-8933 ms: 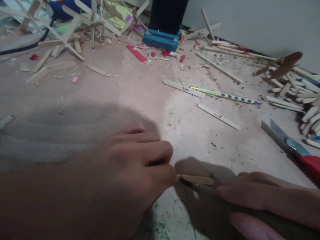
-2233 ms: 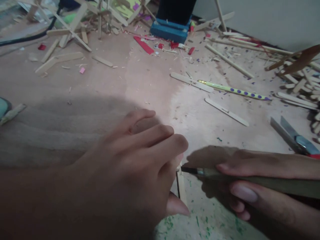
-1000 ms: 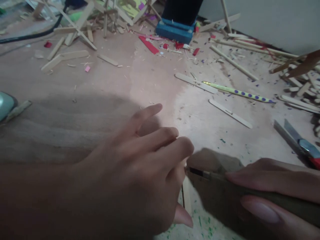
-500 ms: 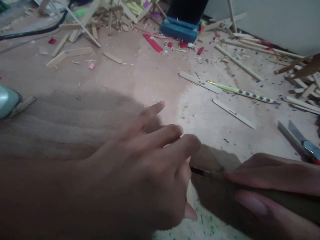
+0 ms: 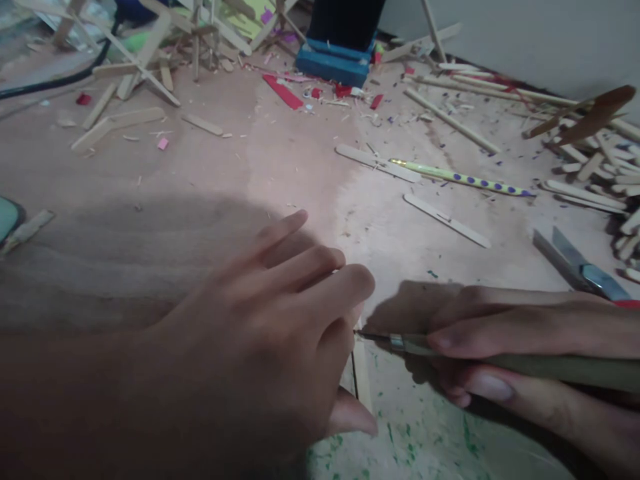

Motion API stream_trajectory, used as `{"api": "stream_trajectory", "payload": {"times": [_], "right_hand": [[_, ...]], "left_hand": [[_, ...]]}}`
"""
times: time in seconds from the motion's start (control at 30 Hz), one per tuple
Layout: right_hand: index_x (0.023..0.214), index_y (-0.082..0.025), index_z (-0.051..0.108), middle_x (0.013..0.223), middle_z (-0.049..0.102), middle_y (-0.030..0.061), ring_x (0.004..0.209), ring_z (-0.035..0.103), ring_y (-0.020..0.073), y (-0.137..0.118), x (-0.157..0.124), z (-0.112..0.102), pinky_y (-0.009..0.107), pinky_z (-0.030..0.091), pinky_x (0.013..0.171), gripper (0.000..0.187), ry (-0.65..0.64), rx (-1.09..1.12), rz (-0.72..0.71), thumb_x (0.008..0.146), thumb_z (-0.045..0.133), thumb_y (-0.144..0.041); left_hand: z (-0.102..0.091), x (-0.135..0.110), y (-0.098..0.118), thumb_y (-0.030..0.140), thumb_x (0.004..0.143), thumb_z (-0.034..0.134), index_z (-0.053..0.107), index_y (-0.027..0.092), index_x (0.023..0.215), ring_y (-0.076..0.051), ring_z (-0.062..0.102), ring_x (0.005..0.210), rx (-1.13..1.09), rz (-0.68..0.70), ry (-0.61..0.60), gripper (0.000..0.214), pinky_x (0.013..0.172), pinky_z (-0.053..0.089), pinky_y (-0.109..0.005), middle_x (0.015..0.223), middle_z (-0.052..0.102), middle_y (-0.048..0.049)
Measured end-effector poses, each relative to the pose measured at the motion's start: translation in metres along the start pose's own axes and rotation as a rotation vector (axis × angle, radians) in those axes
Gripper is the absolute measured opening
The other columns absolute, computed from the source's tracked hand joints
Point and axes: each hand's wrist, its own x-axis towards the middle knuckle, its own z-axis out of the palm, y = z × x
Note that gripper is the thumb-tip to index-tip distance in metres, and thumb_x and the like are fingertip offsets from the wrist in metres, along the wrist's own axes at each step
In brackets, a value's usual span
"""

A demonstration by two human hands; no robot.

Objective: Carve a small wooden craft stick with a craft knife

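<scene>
My left hand (image 5: 260,360) lies low over the wooden board (image 5: 210,173) and pins a short popsicle stick (image 5: 362,373) under its fingers and thumb. Only a strip of the stick shows beside the thumb, with a dark line along its left edge. My right hand (image 5: 525,347) grips a thin olive-handled paintbrush (image 5: 500,360) with a metal ferrule. The brush's dark tip touches the stick's top end, right next to my left index finger.
Loose popsicle sticks (image 5: 447,220) and a green pencil with purple dots (image 5: 460,179) lie beyond my hands. Scissors with a red handle (image 5: 580,270) sit at the right. A stick heap (image 5: 595,180) is far right, a blue block (image 5: 330,63) at the back, and green paint flecks (image 5: 415,440) near me.
The brush has risen from under my right hand's shadow and its tip now rests at the stick's top end. My left hand stays pressed on the stick, which earlier lay crosswise.
</scene>
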Motion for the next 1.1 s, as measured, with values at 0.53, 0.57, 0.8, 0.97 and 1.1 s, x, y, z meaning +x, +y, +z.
{"api": "stream_trajectory", "payload": {"times": [0.53, 0.57, 0.8, 0.97, 1.1], "right_hand": [[0.117, -0.057, 0.096, 0.072, 0.081, -0.0055, 0.05, 0.074, 0.0189, -0.001, 0.007, 0.005, 0.028, 0.068, 0.048, 0.018, 0.02, 0.14, 0.032, 0.106, 0.092, -0.071], [0.117, -0.058, 0.096, 0.071, 0.081, -0.0058, 0.05, 0.074, 0.0192, 0.001, 0.006, 0.004, 0.027, 0.068, 0.048, 0.018, 0.021, 0.131, 0.038, 0.105, 0.093, -0.072], [0.111, -0.047, 0.099, 0.074, 0.085, -0.0035, 0.05, 0.076, 0.022, 0.009, 0.002, 0.007, 0.032, 0.069, 0.046, 0.033, 0.041, 0.341, 0.265, 0.095, 0.102, -0.075], [0.104, -0.041, 0.098, 0.063, 0.078, -0.004, 0.047, 0.072, 0.0193, 0.004, 0.002, 0.009, 0.029, 0.065, 0.046, 0.039, 0.02, 0.34, 0.273, 0.096, 0.099, -0.08], [0.113, -0.047, 0.098, 0.066, 0.077, -0.0053, 0.049, 0.069, 0.0173, 0.004, 0.002, 0.0, 0.025, 0.061, 0.046, 0.023, 0.013, 0.428, 0.241, 0.097, 0.104, -0.062]], "left_hand": [[-0.003, 0.001, 0.0, 0.043, 0.123, 0.072, 0.084, 0.014, 0.113, -0.033, 0.082, 0.126, -0.018, 0.01, -0.004, 0.033, 0.147, 0.049, -0.07, 0.127, 0.081, -0.0082], [-0.003, 0.001, 0.0, 0.042, 0.123, 0.072, 0.085, 0.013, 0.114, -0.034, 0.082, 0.125, -0.027, 0.018, -0.006, 0.032, 0.147, 0.049, -0.071, 0.127, 0.082, -0.0095], [-0.003, 0.0, 0.0, 0.053, 0.124, 0.069, 0.084, 0.013, 0.123, -0.03, 0.083, 0.127, -0.001, -0.01, -0.019, 0.043, 0.152, 0.041, -0.068, 0.127, 0.08, -0.0053], [-0.003, -0.002, -0.002, 0.052, 0.125, 0.065, 0.086, 0.016, 0.116, -0.031, 0.083, 0.127, 0.005, 0.007, -0.004, 0.042, 0.153, 0.039, -0.068, 0.13, 0.083, -0.0071], [-0.004, -0.002, -0.003, 0.057, 0.126, 0.065, 0.085, 0.016, 0.125, -0.032, 0.085, 0.123, -0.017, 0.006, -0.013, 0.046, 0.154, 0.037, -0.067, 0.132, 0.086, -0.0089]]}}
